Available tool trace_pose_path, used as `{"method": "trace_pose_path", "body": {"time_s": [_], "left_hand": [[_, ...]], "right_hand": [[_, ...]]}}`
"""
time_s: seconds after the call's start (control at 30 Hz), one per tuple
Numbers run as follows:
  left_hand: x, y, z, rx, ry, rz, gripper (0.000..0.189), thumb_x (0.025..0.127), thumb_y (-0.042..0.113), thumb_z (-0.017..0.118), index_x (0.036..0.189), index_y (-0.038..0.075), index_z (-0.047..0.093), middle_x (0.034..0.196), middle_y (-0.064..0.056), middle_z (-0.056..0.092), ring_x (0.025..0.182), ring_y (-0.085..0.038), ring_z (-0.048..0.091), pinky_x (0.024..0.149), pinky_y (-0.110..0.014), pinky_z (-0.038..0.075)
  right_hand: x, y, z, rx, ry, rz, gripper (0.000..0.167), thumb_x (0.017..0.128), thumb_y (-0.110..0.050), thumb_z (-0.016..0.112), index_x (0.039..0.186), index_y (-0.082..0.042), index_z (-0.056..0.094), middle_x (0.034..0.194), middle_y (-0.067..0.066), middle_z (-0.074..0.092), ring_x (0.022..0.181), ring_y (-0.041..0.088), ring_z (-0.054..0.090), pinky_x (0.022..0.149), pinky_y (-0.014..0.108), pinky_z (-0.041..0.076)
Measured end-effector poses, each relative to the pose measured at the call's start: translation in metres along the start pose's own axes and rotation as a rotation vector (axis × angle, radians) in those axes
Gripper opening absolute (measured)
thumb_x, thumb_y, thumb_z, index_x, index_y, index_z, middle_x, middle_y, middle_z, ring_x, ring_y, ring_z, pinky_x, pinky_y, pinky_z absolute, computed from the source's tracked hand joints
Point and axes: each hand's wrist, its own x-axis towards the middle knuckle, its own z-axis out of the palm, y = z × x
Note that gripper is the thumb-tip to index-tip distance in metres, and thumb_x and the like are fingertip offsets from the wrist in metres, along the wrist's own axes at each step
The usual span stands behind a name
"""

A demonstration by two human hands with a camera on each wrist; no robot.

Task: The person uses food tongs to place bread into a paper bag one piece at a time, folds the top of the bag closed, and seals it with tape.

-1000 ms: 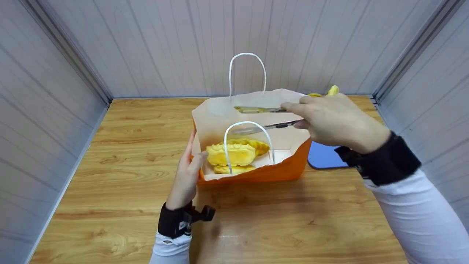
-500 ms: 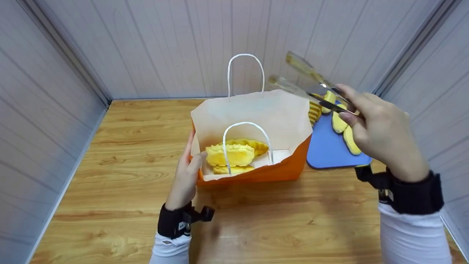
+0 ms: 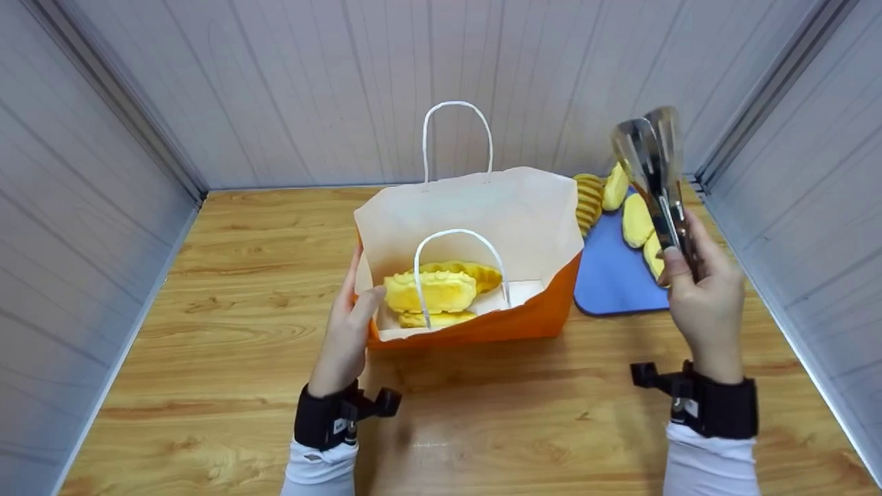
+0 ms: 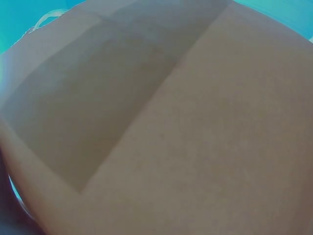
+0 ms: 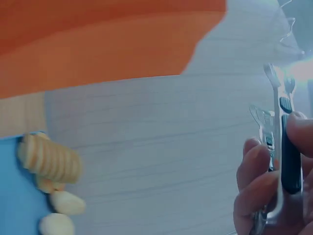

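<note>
An orange paper bag (image 3: 565, 296) with a pale inside and white handles stands in mid-table, mouth up. My left hand (image 3: 342, 341) grips its left side edge, thumb within and fingers outside. Inside the bag lie several yellow bread pieces (image 3: 435, 292). Right of the bag, my right hand (image 3: 710, 306) holds food tongs (image 3: 663, 193) by their dark grips, tips up and nothing seen between them. The right wrist view shows the tongs (image 5: 290, 152) with thumb and fingers around them. In the left wrist view the bag's surface (image 4: 210, 127) fills nearly everything and hides the hand.
A blue tray (image 3: 617, 282) lies right of the bag, partly behind it. On it are a ridged brown bread (image 3: 588, 203) and several pale yellow oval pieces (image 3: 636, 222). Panelled walls (image 3: 310, 89) enclose the wooden table (image 3: 227, 331) at the back and sides.
My right hand has moved from over the bag to the right, and the tongs have turned tips up, their arms closer together. More of the tray shows. The left hand has stayed on the bag.
</note>
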Motion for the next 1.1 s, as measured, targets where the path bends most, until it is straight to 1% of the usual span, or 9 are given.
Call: {"method": "trace_pose_path", "body": {"time_s": [0.2,0.33,0.47,0.53,0.6,0.73,0.87,1.0,1.1], "left_hand": [[0.0,-0.001,-0.002,-0.006,-0.002,0.015,0.07,0.097,0.007,0.044,0.16,0.014,0.013,0.164,-0.005,0.014,0.146,-0.016,0.021,0.118,-0.037,0.021],[0.0,-0.002,-0.002,0.002,0.006,0.018,0.07,0.097,0.007,0.044,0.16,0.013,0.014,0.164,-0.005,0.014,0.147,-0.02,0.019,0.118,-0.037,0.02],[-0.002,-0.002,-0.003,0.007,0.015,0.012,0.07,0.097,0.007,0.044,0.16,0.013,0.014,0.164,-0.005,0.013,0.148,-0.022,0.017,0.118,-0.037,0.019],[-0.003,-0.001,-0.003,0.007,0.014,0.011,0.07,0.097,0.007,0.044,0.16,0.012,0.013,0.164,-0.005,0.013,0.148,-0.022,0.016,0.118,-0.038,0.019],[-0.003,-0.001,-0.003,0.007,0.011,0.012,0.071,0.097,0.006,0.044,0.16,0.01,0.012,0.164,-0.005,0.013,0.148,-0.023,0.015,0.118,-0.038,0.019],[-0.004,-0.002,-0.003,0.002,0.007,0.017,0.072,0.096,0.005,0.044,0.16,0.01,0.011,0.165,-0.006,0.012,0.149,-0.023,0.015,0.118,-0.037,0.019],[-0.004,-0.002,-0.003,0.018,0.01,0.023,0.071,0.097,0.006,0.045,0.16,0.01,0.012,0.165,-0.005,0.012,0.149,-0.022,0.015,0.118,-0.037,0.019],[-0.004,-0.001,-0.003,0.037,0.013,0.022,0.071,0.097,0.008,0.045,0.159,0.007,0.01,0.164,-0.005,0.012,0.148,-0.02,0.016,0.118,-0.037,0.018],[-0.003,0.0,-0.003,0.044,0.019,0.013,0.071,0.097,0.008,0.045,0.159,0.007,0.01,0.164,-0.006,0.011,0.148,-0.019,0.016,0.118,-0.037,0.018]], "right_hand": [[-0.017,0.033,0.014,0.098,-0.069,0.21,0.05,0.099,-0.006,0.056,0.148,-0.016,0.048,0.087,0.005,0.063,0.061,0.014,0.055,0.048,0.02,0.046],[-0.02,0.048,0.021,0.089,-0.135,0.259,0.05,0.101,-0.012,0.054,0.15,-0.009,0.044,0.084,0.002,0.062,0.059,0.01,0.054,0.047,0.02,0.045],[-0.019,0.061,0.027,-0.039,-0.163,0.258,0.051,0.101,-0.017,0.056,0.149,-0.006,0.043,0.088,0.007,0.066,0.06,0.009,0.057,0.051,0.021,0.047],[-0.018,0.067,0.029,-0.128,-0.161,0.262,0.051,0.1,-0.017,0.057,0.148,-0.005,0.045,0.094,0.017,0.069,0.069,0.015,0.063,0.061,0.024,0.05],[-0.017,0.073,0.031,-0.194,-0.16,0.271,0.05,0.1,-0.017,0.057,0.147,-0.003,0.046,0.11,0.026,0.067,0.091,0.027,0.067,0.08,0.033,0.052],[-0.013,0.085,0.036,-0.257,-0.188,0.292,0.051,0.1,-0.019,0.056,0.146,0.0,0.047,0.133,0.031,0.054,0.125,0.045,0.049,0.105,0.054,0.036],[-0.01,0.095,0.046,-0.292,-0.225,0.264,0.047,0.1,-0.021,0.056,0.141,0.002,0.051,0.12,0.034,0.059,0.111,0.049,0.055,0.093,0.06,0.041],[-0.008,0.105,0.058,-0.326,-0.256,0.234,0.04,0.101,-0.021,0.055,0.13,0.006,0.055,0.088,0.028,0.061,0.079,0.04,0.057,0.068,0.05,0.046],[-0.007,0.109,0.065,-0.319,-0.299,0.274,0.049,0.102,-0.024,0.052,0.14,0.007,0.048,0.104,0.033,0.062,0.091,0.046,0.059,0.077,0.053,0.049]]}}
